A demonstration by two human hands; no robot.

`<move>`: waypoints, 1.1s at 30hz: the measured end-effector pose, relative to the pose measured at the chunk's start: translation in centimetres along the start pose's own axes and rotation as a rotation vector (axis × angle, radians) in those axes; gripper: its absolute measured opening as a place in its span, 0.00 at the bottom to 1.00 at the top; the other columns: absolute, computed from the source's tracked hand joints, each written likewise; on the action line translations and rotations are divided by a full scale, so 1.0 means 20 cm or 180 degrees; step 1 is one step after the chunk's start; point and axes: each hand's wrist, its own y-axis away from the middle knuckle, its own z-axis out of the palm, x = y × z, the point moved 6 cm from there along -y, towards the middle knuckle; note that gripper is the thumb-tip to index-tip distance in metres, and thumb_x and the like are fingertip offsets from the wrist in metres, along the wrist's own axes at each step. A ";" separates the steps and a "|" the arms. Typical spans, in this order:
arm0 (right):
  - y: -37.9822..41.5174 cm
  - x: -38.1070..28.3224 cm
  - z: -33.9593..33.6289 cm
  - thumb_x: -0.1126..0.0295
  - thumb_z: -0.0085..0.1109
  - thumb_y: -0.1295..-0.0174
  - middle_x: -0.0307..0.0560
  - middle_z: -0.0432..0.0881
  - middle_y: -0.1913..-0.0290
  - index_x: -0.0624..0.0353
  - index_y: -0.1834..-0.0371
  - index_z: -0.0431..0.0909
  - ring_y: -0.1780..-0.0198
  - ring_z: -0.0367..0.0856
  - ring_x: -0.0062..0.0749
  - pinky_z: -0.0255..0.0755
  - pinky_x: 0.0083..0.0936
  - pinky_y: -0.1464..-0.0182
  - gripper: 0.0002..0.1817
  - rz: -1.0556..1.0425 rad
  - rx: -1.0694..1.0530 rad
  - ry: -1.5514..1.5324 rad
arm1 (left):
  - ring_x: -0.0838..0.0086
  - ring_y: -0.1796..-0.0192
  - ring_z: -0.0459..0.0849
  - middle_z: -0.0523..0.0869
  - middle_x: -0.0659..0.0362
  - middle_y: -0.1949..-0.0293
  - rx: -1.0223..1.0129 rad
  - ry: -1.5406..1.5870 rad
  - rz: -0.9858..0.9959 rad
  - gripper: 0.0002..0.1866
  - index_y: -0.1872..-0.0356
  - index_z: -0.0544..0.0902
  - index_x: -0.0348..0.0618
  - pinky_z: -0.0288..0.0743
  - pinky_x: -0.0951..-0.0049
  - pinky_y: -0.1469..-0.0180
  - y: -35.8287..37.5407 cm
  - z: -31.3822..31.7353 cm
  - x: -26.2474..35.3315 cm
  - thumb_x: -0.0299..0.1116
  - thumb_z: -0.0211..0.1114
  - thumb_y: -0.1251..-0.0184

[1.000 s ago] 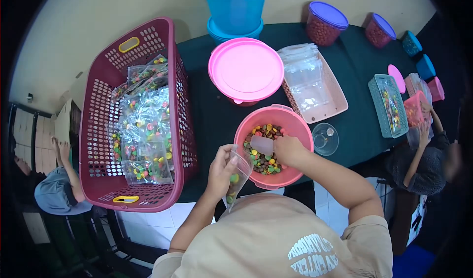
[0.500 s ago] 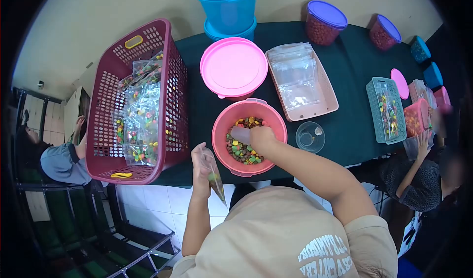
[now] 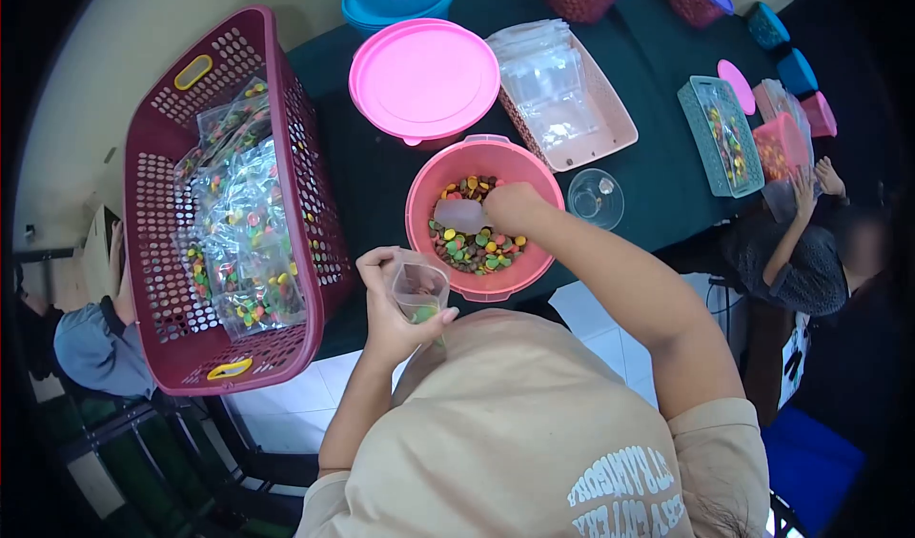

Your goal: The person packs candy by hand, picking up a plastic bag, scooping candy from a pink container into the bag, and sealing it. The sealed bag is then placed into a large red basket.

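My left hand (image 3: 383, 317) is wrapped round a clear plastic bag (image 3: 419, 279), its mouth spread wide towards me. A few green and brown candies show low in the bag. Inside a pink tub (image 3: 417, 190), my right hand (image 3: 519, 208) is closed on a translucent scoop (image 3: 459, 216), which rests on the candies. These button-shaped candies (image 3: 481, 257) are green, yellow, brown and orange. The scoop's handle is hidden by my fingers. The bag is just left of the tub, near my body.
A maroon basket (image 3: 300, 214) of filled bags stands left. Behind the tub are a pink-lidded container (image 3: 424, 81) and a tray (image 3: 610, 123) of flat bags. A clear bowl (image 3: 596, 200) sits right. A co-worker (image 3: 786, 252) is at the right; another person (image 3: 95, 347) is at left.
My left hand has turned the bag so its mouth gapes upward, and brought it nearer the tub. The scoop stays low in the tub. The whole view has shifted a little.
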 end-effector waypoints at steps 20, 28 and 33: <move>0.55 -0.20 -0.16 0.52 0.53 0.37 0.47 0.81 0.79 0.55 0.72 0.81 0.72 0.82 0.43 0.75 0.39 0.68 0.19 -0.0125 0.1338 -0.0278 | 0.68 0.45 0.75 0.75 0.53 0.49 -0.0464 -0.0457 0.0003 0.37 0.36 0.60 0.41 0.68 0.64 0.40 -0.02 -0.04 -0.01 0.33 0.70 0.45; 0.77 -0.08 -0.36 0.52 0.53 0.37 0.53 0.78 0.79 0.58 0.76 0.79 0.72 0.79 0.49 0.70 0.44 0.68 0.21 0.0281 0.1921 -0.0619 | 0.62 0.42 0.74 0.74 0.53 0.47 -0.0244 -0.1406 0.0588 0.35 0.40 0.67 0.41 0.68 0.62 0.39 -0.02 -0.04 0.11 0.30 0.73 0.52; 0.89 -0.05 -0.48 0.53 0.54 0.37 0.53 0.77 0.81 0.60 0.77 0.78 0.74 0.76 0.50 0.68 0.42 0.68 0.21 0.0514 0.1921 -0.0994 | 0.61 0.42 0.74 0.75 0.53 0.48 -0.0124 -0.2379 0.0737 0.35 0.42 0.69 0.41 0.69 0.60 0.41 -0.04 -0.01 0.15 0.32 0.75 0.55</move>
